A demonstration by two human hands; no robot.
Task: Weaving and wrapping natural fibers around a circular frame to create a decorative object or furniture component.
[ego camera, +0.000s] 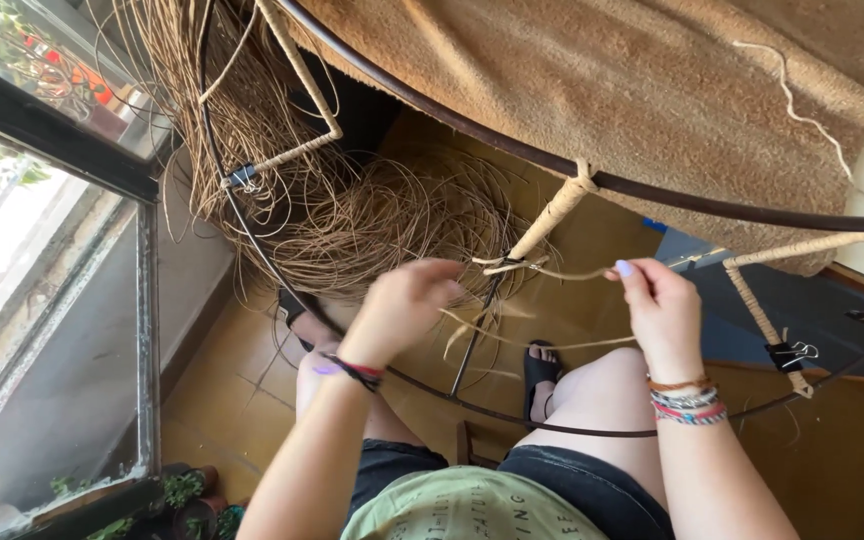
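A dark metal wire frame (652, 195) arcs across my lap, with some spokes wrapped in tan cane. My left hand (404, 305) is closed around a cane strip beside a bare dark spoke (477, 335). My right hand (658, 312) pinches the other end of a thin flat cane strip (562, 273), stretched from the wrapped spoke (552, 218). More loose strip ends (472, 330) hang below between my hands.
A big tangle of loose cane strands (372, 225) lies on the tiled floor behind the frame. A tan fuzzy blanket (632, 90) covers the top. Black binder clips (790, 354) hold wrappings on the frame. A window (42, 250) and small potted plants (184, 490) are at the left.
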